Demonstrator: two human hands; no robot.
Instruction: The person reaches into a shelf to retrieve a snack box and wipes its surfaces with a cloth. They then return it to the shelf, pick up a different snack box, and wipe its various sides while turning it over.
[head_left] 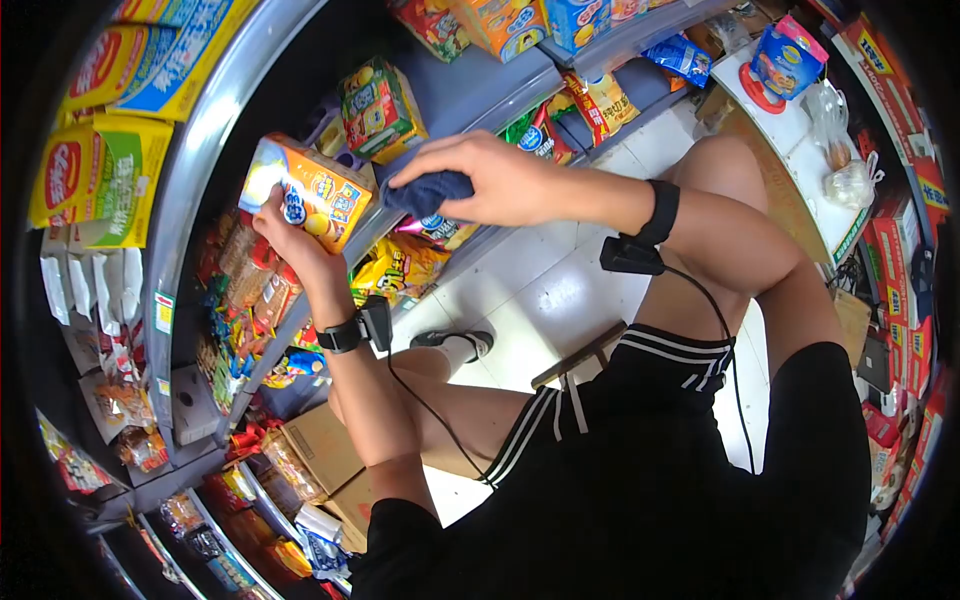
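My left hand (290,235) grips an orange and white snack box (335,205) by its near edge, tilted in front of the shelf. A dark blue cloth (428,193) is bunched in my right hand (485,175), just to the right of that box and above the shelf edge. Behind them, a green and red snack box (380,110) stands on the grey shelf (470,95). The fingertips under the cloth are partly hidden.
Yellow snack bags (400,265) sit on a lower shelf below my hands. Cardboard boxes (325,445) stand at the lower left. To the right, a white table (790,130) bears a blue and pink package (788,58) and plastic bags. Black cables hang from both wrists.
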